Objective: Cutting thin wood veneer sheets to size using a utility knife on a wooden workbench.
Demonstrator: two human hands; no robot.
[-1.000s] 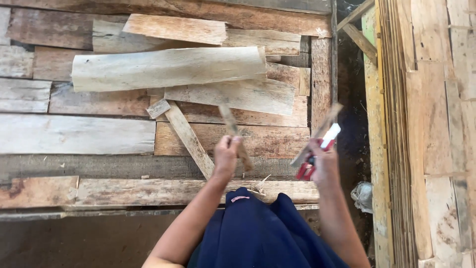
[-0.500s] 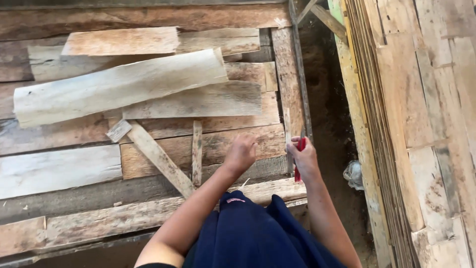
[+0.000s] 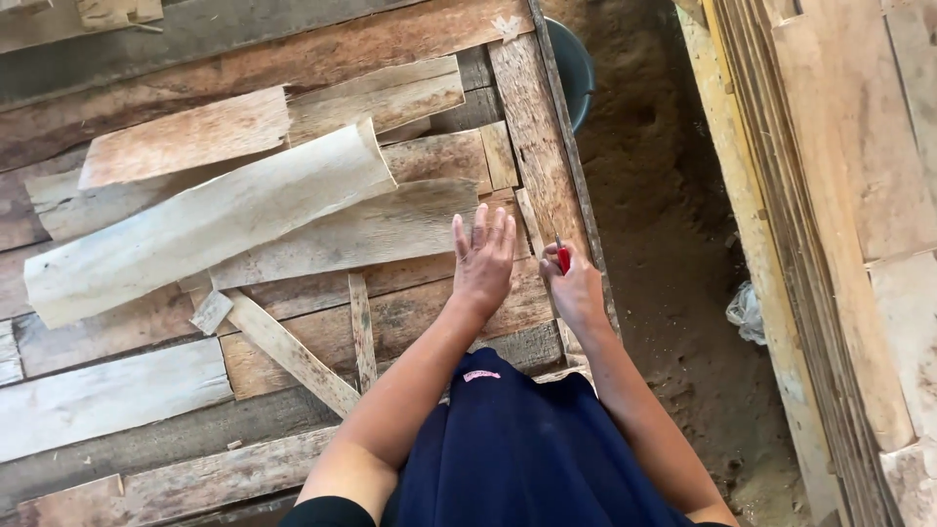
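I see my left hand (image 3: 483,262) lying flat with its fingers spread and released, palm down on the rough brown wooden planks (image 3: 410,312) of the platform, gripping nothing. Its fingertips reach the lower right end of a pale, weathered sheet of bark-like wood (image 3: 351,234) that lies across the planks. My right hand (image 3: 576,288) is clenched around a small red-handled tool (image 3: 563,258); the red handle pokes up out of the fist, and a thin dark tip shows above it. I cannot tell what kind of tool it is. That hand sits just beside the left one, at the right edge of the platform, over a narrow upright plank (image 3: 537,127) that runs along that edge.

To the left, a long, pale, curved slab of bark (image 3: 210,222) lies tilted across the boards, resting on top of other flat pieces. A narrow wooden strip (image 3: 293,353) lies diagonally below it, and a second thin strip (image 3: 361,332) lies close beside it, nearly upright in the view. Right of the platform there is bare brown dirt ground (image 3: 664,244), with the rim of a dark round bucket (image 3: 576,63) near the top and a stack of pale boards (image 3: 830,244) standing along the far right
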